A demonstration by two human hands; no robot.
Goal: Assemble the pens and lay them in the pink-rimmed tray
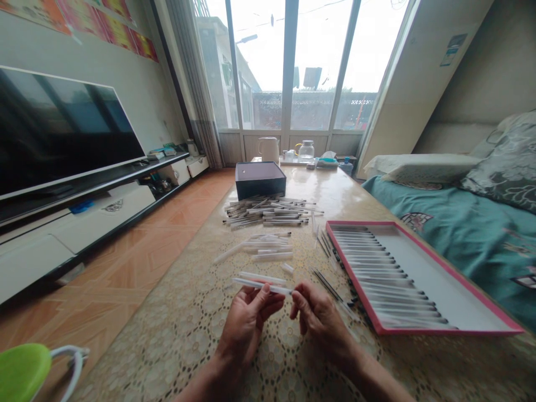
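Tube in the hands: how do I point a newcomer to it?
Find the lace-covered table, then its near end beside the pink-rimmed tray. The pale tube is the only one off the cloth, held between the left hand and right hand.

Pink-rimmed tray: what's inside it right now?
Inside the pink-rimmed tray, a row of pens lies side by side along its left part; the right part shows bare white floor. Anything beneath the pens is covered.
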